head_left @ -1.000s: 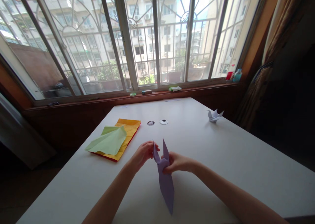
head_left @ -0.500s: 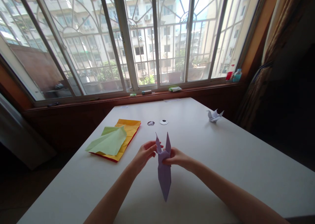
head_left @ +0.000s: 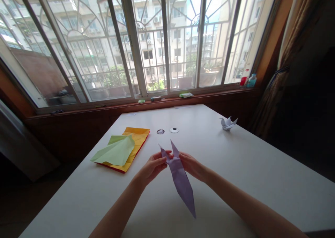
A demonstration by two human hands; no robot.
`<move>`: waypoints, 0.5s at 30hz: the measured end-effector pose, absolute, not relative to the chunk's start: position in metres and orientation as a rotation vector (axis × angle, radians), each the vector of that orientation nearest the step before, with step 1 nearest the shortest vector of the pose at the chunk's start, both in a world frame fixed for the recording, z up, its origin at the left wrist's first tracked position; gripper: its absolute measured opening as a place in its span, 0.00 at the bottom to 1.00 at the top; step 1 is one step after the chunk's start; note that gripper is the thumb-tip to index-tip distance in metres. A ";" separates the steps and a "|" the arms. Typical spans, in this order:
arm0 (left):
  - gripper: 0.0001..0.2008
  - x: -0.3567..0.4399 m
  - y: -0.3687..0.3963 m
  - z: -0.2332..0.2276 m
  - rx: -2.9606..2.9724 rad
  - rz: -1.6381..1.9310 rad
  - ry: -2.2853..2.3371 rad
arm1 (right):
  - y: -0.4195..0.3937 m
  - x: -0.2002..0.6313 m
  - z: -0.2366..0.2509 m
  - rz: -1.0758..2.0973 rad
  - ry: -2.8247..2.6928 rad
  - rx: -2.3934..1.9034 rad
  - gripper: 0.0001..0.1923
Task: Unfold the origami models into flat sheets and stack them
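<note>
Between both hands, above the table, is a purple folded paper figure [head_left: 182,182], long and pointed at the lower end, with two narrow points sticking up at the top. My left hand [head_left: 154,166] pinches the base of the left point between thumb and fingers. My right hand [head_left: 192,165] holds the figure's right side near the base of the other point; some of its fingers are hidden behind the paper. The lower end slants down to the right.
A white table [head_left: 235,182] stands before a barred window. On its left lies a light green sheet [head_left: 115,152] over yellow paper [head_left: 141,135]. A white paper crane [head_left: 228,124] sits at the right edge. Two round cable holes [head_left: 174,130] are at the back. Bottles [head_left: 251,80] stand on the sill.
The purple figure has tilted, its lower end swinging right and its upper points leaning left. My left hand has closed on the left point; my right thumb has left the figure's front.
</note>
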State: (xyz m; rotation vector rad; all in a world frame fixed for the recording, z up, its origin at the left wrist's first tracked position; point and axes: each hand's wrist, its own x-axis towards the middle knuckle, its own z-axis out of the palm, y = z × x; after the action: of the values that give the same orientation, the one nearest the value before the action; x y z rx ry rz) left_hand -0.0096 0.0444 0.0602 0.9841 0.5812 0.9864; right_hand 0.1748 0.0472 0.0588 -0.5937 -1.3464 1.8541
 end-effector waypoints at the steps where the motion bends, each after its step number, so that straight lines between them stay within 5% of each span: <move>1: 0.16 -0.009 0.044 0.061 0.992 0.971 0.601 | 0.047 0.174 0.059 1.820 -1.335 -0.647 0.20; 15: 0.23 -0.009 0.042 0.060 1.110 0.941 0.527 | 0.049 0.176 0.057 1.832 -1.218 -0.665 0.08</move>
State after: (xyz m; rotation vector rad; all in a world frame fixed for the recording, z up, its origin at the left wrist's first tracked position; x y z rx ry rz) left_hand -0.0089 0.0418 0.0597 1.1103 0.5267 0.9408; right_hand 0.1762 0.0494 0.0575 -0.6649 -1.2181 1.8324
